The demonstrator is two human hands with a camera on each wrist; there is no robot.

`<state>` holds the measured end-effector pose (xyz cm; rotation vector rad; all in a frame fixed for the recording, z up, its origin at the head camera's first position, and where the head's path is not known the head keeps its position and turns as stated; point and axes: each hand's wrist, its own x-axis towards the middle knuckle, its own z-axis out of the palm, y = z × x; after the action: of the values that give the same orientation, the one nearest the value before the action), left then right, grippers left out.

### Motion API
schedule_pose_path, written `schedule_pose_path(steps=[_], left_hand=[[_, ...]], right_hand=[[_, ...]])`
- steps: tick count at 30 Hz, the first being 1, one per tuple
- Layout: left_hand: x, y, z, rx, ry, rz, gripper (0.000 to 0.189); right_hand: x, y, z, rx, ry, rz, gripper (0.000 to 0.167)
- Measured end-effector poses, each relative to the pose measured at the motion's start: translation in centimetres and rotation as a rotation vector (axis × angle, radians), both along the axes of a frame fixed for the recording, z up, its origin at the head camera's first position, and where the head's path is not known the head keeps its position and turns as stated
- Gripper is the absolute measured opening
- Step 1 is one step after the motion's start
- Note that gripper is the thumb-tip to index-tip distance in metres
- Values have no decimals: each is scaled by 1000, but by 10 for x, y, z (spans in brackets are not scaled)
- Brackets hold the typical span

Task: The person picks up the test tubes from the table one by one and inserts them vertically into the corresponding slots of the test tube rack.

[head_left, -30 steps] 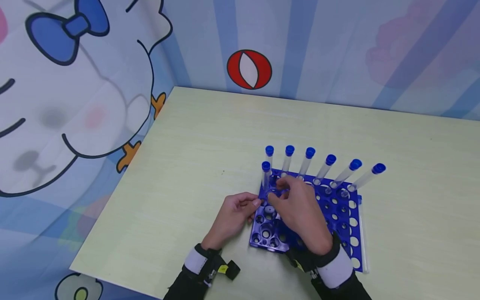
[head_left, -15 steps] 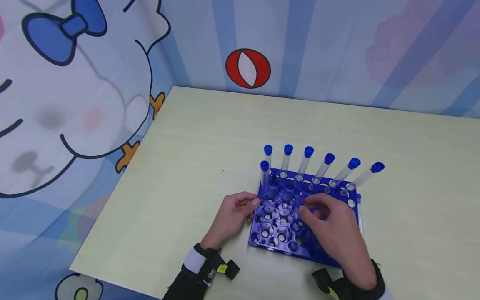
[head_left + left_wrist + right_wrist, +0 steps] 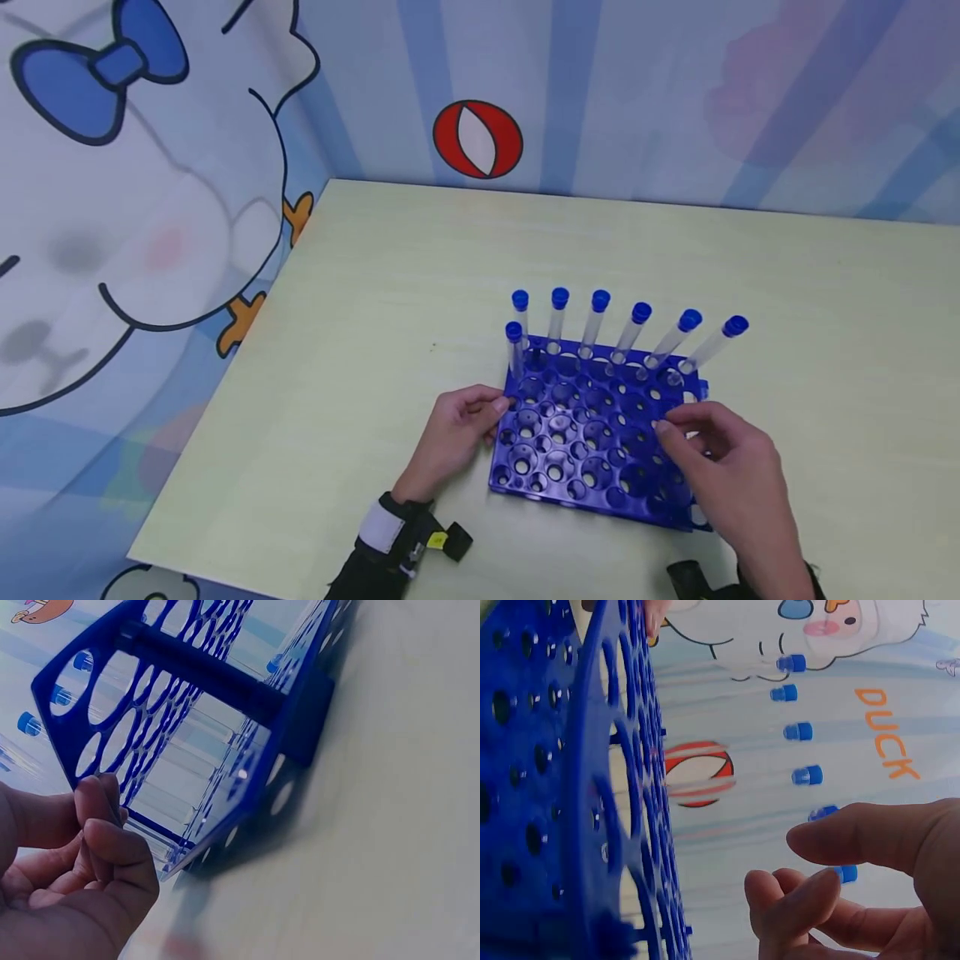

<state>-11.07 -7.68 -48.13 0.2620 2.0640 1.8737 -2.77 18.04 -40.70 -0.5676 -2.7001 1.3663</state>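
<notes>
A blue test tube rack [image 3: 585, 503] with many round holes stands on the table. My left hand [image 3: 450, 433] pinches its left edge between thumb and fingers; in the left wrist view those fingers [image 3: 112, 847] are at the corner of the top plate. Capped clear test tubes [image 3: 557, 325] stand in a row along the back, with one more test tube [image 3: 514, 337] in front at the left end. My right hand [image 3: 738, 475] is over the rack's right edge. Its thumb [image 3: 855, 832] and fingers are loosely bent and apart, with nothing between them.
The pale table [image 3: 337, 333] reaches back to a cartoon-printed backdrop [image 3: 637, 100] with a red and white ball on it. A dark camera [image 3: 457, 542] is strapped at the left wrist, another camera [image 3: 686, 577] at the right.
My right hand has moved from the rack's left part across to its right edge, uncovering the holes. The left hand stays at the left edge. The head view has shifted slightly.
</notes>
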Motion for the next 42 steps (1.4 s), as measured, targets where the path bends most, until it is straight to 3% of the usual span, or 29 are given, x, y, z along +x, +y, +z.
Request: schedule_pose_path(steps=[7, 15, 24, 42], left_hand=[[1, 1, 0, 11, -7, -2, 19], [0, 0, 3, 2, -20, -3, 21], [6, 2, 28, -12, -39, -10, 20], [7, 2, 32, -22, -53, -7, 20]], right_hand=[[6, 15, -5, 49, -3, -104, 22], [9, 31, -19, 126, -120, -203, 24], [9, 47, -41, 168, -257, -125, 28], [0, 54, -56, 186, -274, 1, 24]])
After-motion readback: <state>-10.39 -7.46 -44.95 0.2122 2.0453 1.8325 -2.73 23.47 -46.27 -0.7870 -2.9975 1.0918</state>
